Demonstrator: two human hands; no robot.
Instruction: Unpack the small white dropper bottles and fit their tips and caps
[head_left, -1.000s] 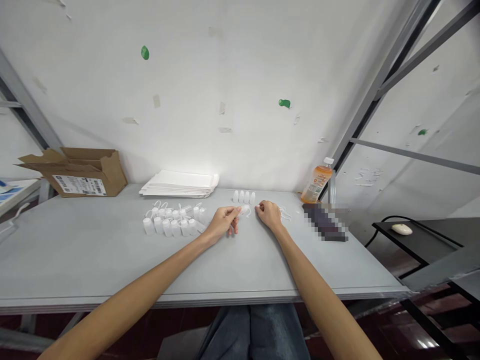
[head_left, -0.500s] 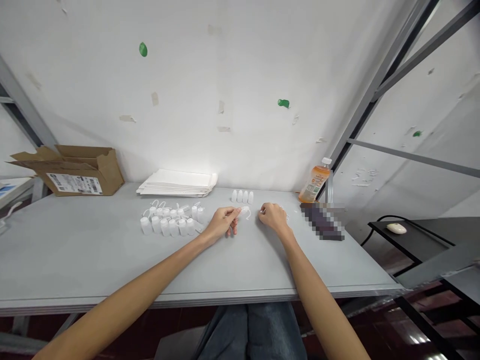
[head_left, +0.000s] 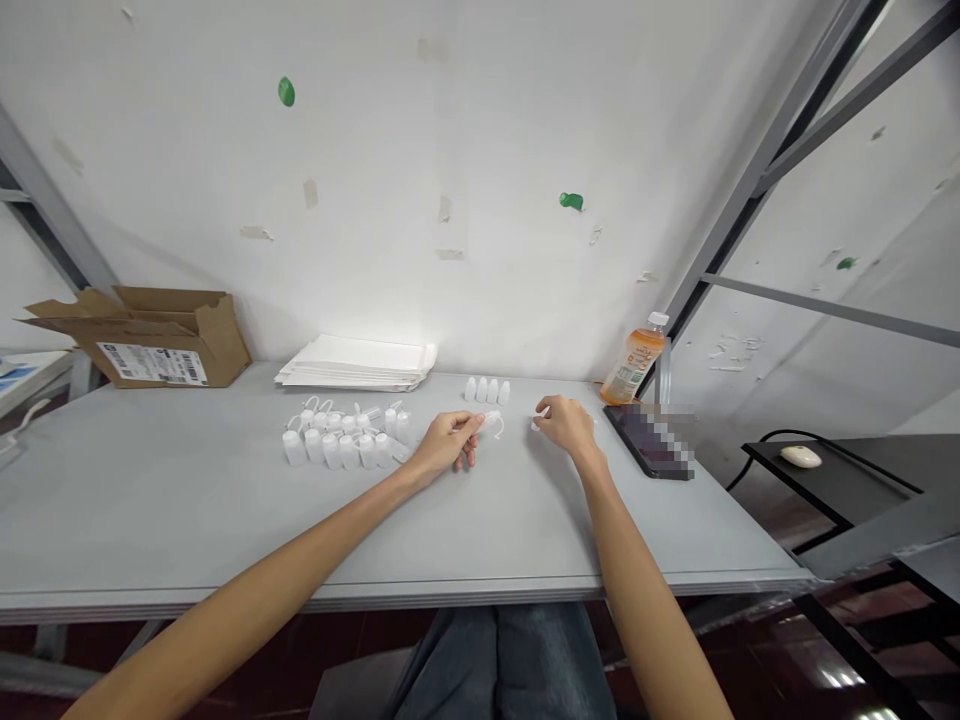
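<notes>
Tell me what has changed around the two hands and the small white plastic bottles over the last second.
The right hand has slid rightward across the grey table, away from the left hand, with a small white piece at its fingertips. The left hand still holds a small white plastic piece with a cord loop; the rows of white plastic bottles stayed put.

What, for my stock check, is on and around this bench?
plastic bottles: about a dozen, translucent white, left of centre on the bench
small upright bottles or caps: four, white, in a row behind the hands
paper stack: one, white, at the bench's back
cardboard box: one, brown, open, back left
drink bottle: one, orange, back right
blurred flat object: one, dark, right of the right hand
computer mouse: one, white, on a black side table
left hand: one, holding a white looped piece
right hand: one, fingers pinching a small white piece
</notes>
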